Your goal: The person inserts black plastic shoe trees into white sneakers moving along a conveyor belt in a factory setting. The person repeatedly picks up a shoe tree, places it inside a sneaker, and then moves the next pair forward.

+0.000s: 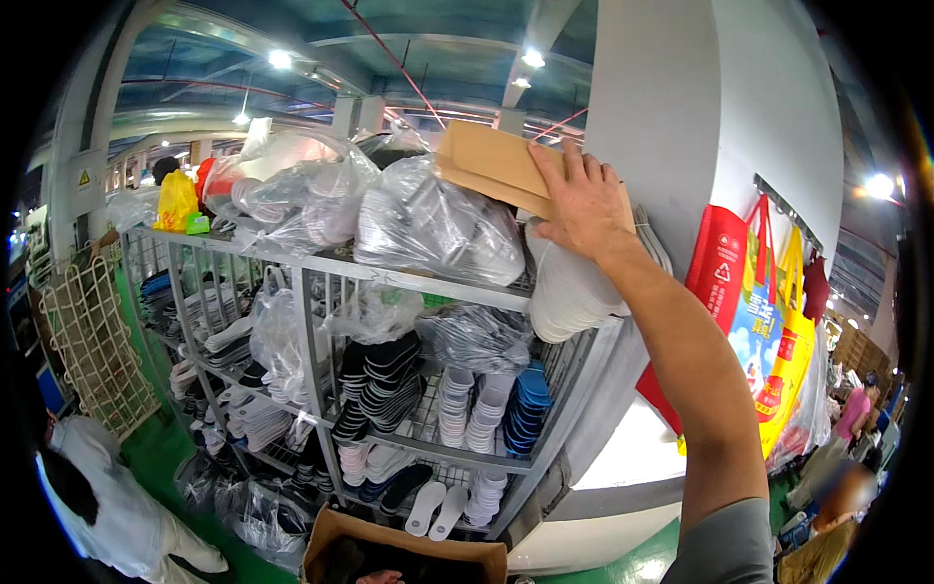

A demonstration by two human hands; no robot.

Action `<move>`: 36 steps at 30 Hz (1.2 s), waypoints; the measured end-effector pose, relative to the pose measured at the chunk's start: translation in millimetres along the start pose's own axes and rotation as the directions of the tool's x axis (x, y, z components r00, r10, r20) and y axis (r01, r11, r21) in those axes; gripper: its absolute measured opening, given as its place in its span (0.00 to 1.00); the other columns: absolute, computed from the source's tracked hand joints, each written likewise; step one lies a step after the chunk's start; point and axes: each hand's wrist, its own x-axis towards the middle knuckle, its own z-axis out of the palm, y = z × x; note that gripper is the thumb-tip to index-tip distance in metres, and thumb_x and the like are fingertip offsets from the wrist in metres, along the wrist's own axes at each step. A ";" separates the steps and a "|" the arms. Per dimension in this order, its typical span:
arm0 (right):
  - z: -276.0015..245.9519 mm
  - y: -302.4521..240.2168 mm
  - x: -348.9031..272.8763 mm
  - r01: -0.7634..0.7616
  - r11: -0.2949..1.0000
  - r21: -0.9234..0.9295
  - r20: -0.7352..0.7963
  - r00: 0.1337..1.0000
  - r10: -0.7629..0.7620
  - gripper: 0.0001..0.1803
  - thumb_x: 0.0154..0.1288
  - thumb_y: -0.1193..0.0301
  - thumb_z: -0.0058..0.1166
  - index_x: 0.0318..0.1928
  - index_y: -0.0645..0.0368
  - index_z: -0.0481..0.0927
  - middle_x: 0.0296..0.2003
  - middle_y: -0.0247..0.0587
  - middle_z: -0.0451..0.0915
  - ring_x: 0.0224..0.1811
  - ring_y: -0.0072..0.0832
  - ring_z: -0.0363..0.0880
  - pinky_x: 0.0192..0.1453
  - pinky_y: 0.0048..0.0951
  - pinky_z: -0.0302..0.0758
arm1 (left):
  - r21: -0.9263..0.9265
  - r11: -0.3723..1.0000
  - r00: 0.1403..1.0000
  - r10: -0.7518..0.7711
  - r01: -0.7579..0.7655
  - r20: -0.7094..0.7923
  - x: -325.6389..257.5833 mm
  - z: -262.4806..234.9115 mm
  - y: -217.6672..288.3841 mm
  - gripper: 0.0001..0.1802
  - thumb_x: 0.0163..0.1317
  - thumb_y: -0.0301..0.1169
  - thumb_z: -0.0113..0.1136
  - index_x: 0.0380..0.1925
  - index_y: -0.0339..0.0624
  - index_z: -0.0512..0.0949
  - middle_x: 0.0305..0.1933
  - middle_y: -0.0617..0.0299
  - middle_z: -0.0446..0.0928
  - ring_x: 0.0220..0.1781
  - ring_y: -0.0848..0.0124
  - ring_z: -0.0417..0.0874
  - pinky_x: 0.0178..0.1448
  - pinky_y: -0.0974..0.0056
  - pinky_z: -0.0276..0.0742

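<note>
My right hand (589, 204) reaches up to the top of a metal rack. It grips a flat brown piece of cardboard (486, 161), fingers over its upper side and thumb at the lower edge. Under the cardboard lie a clear plastic bag (438, 224) of pale items and a stack of white insoles (564, 292). At the bottom edge an open cardboard box (409, 538) with a dark inside stands close to me. A small bit of my left hand (379, 577) shows at this box; its fingers are mostly hidden.
The metal rack (389, 273) holds black, white and blue insoles in stacks and bags. A pillar (657, 107) stands at the right, with red and yellow bags (720, 263) hanging beyond it. People are at lower left (117, 487) and far right (837, 506).
</note>
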 end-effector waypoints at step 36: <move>-77.6 -296.7 -245.9 0.902 0.298 0.314 -0.810 0.418 -0.412 0.22 0.74 0.57 0.46 0.63 0.50 0.74 0.59 0.39 0.74 0.65 0.39 0.72 0.76 0.46 0.63 | -0.953 0.300 0.739 -0.633 -0.041 -0.231 6.2 -282.1 124.8 0.38 0.71 0.57 0.52 0.69 0.40 0.67 0.62 0.50 0.78 0.58 0.59 0.83 0.60 0.56 0.81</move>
